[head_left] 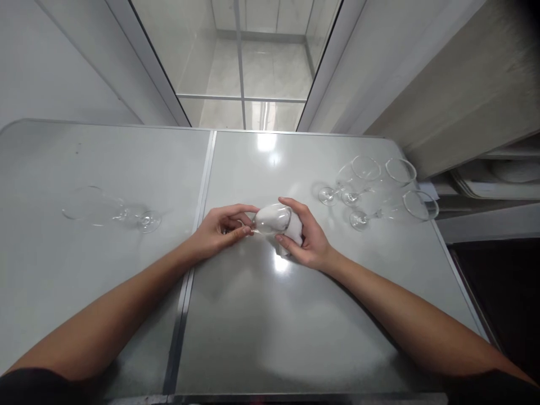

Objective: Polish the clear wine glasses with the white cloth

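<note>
A clear wine glass point(272, 218) lies sideways between my hands over the middle of the grey table point(261, 315). My left hand point(221, 229) pinches its stem end, fingers closed. My right hand point(306, 236) wraps a white cloth point(295, 228) around the bowl; the cloth also seems stuffed inside it.
Three wine glasses point(371, 188) lie on their sides at the right rear of the table. Another single glass point(107, 209) lies on its side at the left. A metal seam point(189, 264) splits the tabletop. Glass panels stand behind; shelves point(485, 185) sit at the right.
</note>
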`<state>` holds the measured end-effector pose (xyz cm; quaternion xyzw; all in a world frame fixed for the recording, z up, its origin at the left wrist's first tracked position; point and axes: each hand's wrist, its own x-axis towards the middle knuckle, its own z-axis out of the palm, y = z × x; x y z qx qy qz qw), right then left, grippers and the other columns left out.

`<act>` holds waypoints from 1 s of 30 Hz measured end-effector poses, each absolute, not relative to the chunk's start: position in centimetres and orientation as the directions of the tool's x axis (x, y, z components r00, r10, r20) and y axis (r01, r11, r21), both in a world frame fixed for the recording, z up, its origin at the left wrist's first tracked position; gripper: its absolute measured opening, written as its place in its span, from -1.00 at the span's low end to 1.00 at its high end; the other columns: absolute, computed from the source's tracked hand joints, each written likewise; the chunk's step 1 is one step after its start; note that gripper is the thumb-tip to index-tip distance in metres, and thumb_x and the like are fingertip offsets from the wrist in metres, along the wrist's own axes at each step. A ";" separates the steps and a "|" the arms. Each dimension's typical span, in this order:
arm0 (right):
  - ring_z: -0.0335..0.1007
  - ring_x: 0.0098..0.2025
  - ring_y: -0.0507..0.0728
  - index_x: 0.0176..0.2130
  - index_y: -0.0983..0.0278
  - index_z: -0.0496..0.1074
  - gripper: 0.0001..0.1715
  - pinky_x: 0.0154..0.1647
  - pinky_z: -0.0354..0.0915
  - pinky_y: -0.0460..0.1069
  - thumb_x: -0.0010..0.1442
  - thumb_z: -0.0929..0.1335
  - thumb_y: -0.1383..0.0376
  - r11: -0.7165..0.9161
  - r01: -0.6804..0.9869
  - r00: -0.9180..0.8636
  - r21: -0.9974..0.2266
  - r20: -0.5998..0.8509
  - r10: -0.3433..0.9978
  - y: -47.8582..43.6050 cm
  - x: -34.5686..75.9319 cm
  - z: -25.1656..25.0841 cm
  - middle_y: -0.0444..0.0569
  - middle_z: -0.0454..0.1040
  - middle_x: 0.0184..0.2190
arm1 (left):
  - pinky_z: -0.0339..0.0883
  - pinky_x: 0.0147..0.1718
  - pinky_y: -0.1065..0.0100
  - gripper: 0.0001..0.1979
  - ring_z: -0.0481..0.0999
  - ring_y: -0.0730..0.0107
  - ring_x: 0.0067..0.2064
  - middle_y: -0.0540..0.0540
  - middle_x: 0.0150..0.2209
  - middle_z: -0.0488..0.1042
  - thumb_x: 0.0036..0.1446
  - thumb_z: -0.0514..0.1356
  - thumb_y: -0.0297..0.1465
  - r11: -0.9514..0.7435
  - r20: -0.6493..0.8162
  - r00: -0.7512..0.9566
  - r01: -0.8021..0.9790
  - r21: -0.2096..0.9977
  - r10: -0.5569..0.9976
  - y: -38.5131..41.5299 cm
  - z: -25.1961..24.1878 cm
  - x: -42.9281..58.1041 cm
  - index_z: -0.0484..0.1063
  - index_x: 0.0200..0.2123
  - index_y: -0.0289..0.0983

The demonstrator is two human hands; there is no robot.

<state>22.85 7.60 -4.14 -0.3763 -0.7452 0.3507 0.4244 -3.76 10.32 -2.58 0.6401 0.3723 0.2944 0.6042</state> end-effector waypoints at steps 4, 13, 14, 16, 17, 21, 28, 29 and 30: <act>0.50 0.05 0.28 0.42 0.08 0.09 -0.26 0.07 0.52 0.19 0.35 0.34 0.28 0.634 0.410 -0.221 -0.656 0.603 0.767 6.8 22.5 -5.4 0.10 0.41 0.16 | 0.26 -0.57 0.52 -0.55 0.49 0.47 -0.44 -0.13 -0.30 0.56 0.21 0.37 -0.23 0.138 -0.110 0.486 -0.022 0.990 0.867 10.8 -3.2 -4.1 0.54 0.12 -0.27; 0.47 0.21 0.37 0.33 0.13 0.26 -0.28 0.31 0.18 0.47 0.23 0.29 0.47 0.850 0.415 -0.518 -0.324 0.684 0.514 6.6 21.7 -4.1 0.06 0.58 0.04 | 0.23 -0.52 0.49 -0.76 0.39 0.52 -0.47 -0.04 -0.45 0.48 0.25 0.32 -0.25 -0.146 0.022 0.558 0.179 0.973 0.830 10.1 -2.7 -3.5 0.57 -0.20 -0.34; 0.48 0.20 0.35 0.31 0.13 0.28 -0.31 0.33 0.13 0.49 0.23 0.30 0.45 0.858 0.391 -0.548 -0.333 0.665 0.508 6.6 21.5 -3.9 0.04 0.60 0.00 | 0.20 -0.52 0.49 -0.79 0.34 0.54 -0.50 0.01 -0.50 0.42 0.25 0.31 -0.28 -0.222 0.066 0.579 0.204 0.953 0.812 10.0 -2.6 -3.4 0.55 -0.28 -0.33; 0.52 0.14 0.33 0.26 0.13 0.33 -0.39 0.31 0.17 0.47 0.25 0.31 0.42 0.842 0.357 -0.508 -0.404 0.673 0.538 6.5 21.4 -3.8 0.02 0.62 -0.07 | 0.17 -0.53 0.48 -0.84 0.27 0.57 -0.53 0.05 -0.56 0.35 0.25 0.30 -0.34 -0.322 0.121 0.624 0.220 0.921 0.772 9.8 -2.5 -3.4 0.51 -0.33 -0.32; 0.56 0.07 0.31 0.23 0.13 0.35 -0.44 0.25 0.28 0.40 0.27 0.31 0.39 0.812 0.341 -0.462 -0.473 0.668 0.584 6.5 21.5 -3.9 0.02 0.61 -0.08 | 0.17 -0.52 0.47 -0.87 0.28 0.56 -0.53 0.05 -0.54 0.38 0.25 0.30 -0.36 -0.340 0.127 0.651 0.212 0.916 0.748 9.7 -2.4 -3.4 0.51 -0.29 -0.32; 0.48 -0.41 0.11 0.12 0.15 0.44 -0.66 -0.36 0.42 0.03 0.41 0.26 0.24 0.510 0.225 -0.322 -0.830 0.431 0.843 6.4 22.7 -3.9 -0.03 0.59 -0.23 | 0.28 -0.47 0.44 -0.78 0.46 0.48 -0.43 -0.07 -0.36 0.58 0.23 0.31 -0.39 -0.330 0.134 0.717 0.140 0.934 0.684 9.5 -2.1 -3.6 0.50 -0.05 -0.28; 0.51 -0.16 0.17 0.12 0.13 0.45 -0.64 -0.14 0.47 0.07 0.47 0.22 0.11 0.158 0.046 -0.258 -0.986 0.141 0.956 7.4 22.8 -3.0 -0.03 0.54 -0.06 | 0.38 -0.39 0.44 -0.82 0.52 0.47 -0.37 -0.11 -0.29 0.58 0.24 0.35 -0.34 -0.202 0.146 0.497 0.060 0.978 0.855 9.5 -2.4 -3.7 0.51 -0.13 -0.27; 0.50 -0.06 0.20 0.17 0.11 0.42 -0.62 -0.03 0.46 0.11 0.46 0.24 0.12 0.177 0.063 -0.254 -0.982 0.155 0.955 7.5 22.7 -3.1 -0.03 0.52 0.02 | 0.39 -0.37 0.44 -0.80 0.54 0.45 -0.35 -0.11 -0.29 0.58 0.24 0.35 -0.31 -0.163 0.123 0.455 0.051 0.985 0.882 9.6 -2.4 -3.7 0.50 -0.13 -0.27; 0.47 0.06 0.22 0.24 0.09 0.37 -0.58 0.10 0.43 0.14 0.45 0.25 0.14 0.218 0.096 -0.248 -0.971 0.189 0.950 7.5 22.6 -3.2 -0.03 0.49 0.11 | 0.40 -0.36 0.44 -0.78 0.56 0.42 -0.32 -0.12 -0.28 0.59 0.24 0.35 -0.29 -0.128 0.100 0.421 0.040 0.991 0.902 9.6 -2.5 -3.7 0.50 -0.12 -0.27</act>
